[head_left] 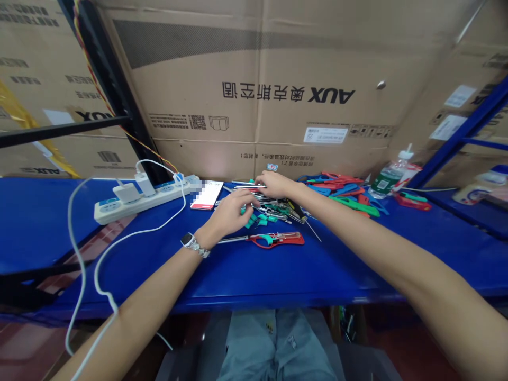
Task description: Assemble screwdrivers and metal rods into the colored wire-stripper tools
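A loose pile of thin metal tubes [273, 203] and small green triggers [251, 221] lies mid-table, with both hands over it. My left hand [232, 212], its wrist wearing a watch, hovers at the pile's left side; its fingers are loosely curved with the thumb apart. At the back of the pile, my right hand [273, 185] pinches a slim metal tube [250, 186]. Closer to me lies a part-assembled long-neck lighter [280, 239], with a red half shell, green trigger, clear tank and metal tube. A screwdriver [297, 210] with a black-and-yellow handle rests at the pile's right edge.
Red, blue and green lighter shells [345, 189] are heaped to the right, near a clear bottle [387, 177]. A white power strip [127, 206] and trailing cables are at left, beside a phone [206, 194]. A large cardboard box [238, 58] stands behind the blue table [254, 280].
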`<action>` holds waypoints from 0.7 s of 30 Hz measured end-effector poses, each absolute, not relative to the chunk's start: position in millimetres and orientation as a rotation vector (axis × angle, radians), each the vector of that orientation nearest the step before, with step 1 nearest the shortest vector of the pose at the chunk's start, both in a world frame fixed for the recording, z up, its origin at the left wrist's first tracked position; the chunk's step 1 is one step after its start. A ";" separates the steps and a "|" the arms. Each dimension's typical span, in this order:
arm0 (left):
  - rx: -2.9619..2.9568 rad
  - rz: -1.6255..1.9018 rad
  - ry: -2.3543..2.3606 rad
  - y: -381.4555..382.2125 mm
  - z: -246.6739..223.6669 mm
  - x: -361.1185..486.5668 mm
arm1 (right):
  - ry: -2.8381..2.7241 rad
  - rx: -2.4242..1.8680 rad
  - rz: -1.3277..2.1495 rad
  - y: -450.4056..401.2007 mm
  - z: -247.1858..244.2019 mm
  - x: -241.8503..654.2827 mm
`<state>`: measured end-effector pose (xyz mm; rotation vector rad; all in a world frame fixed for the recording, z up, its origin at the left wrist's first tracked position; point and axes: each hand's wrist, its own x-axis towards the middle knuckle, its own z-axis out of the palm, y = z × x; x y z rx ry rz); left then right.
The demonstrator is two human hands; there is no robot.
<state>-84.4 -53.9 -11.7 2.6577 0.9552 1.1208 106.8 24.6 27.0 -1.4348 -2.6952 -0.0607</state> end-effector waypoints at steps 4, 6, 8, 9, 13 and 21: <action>2.615 1.243 0.946 -55.1 -13.8 -98.5 | -2.711 -1.565 0.066 41.6 25.3 107.5; 2.538 1.318 0.982 -53.6 -12.0 -103.5 | -2.709 -1.589 0.098 45.6 24.1 108.3; 2.476 1.333 1.019 -52.0 -10.7 -105.4 | -2.698 -1.603 0.124 46.7 22.4 108.8; 2.455 1.324 1.035 -51.3 -10.8 -105.5 | -2.687 -1.607 0.133 46.7 21.3 109.0; 2.418 1.285 1.089 -48.4 -14.9 -104.3 | -2.607 -1.618 0.128 44.9 16.9 109.5; 2.367 1.372 1.194 -45.5 -16.3 -106.4 | -2.323 -1.479 -0.039 7.0 29.2 127.2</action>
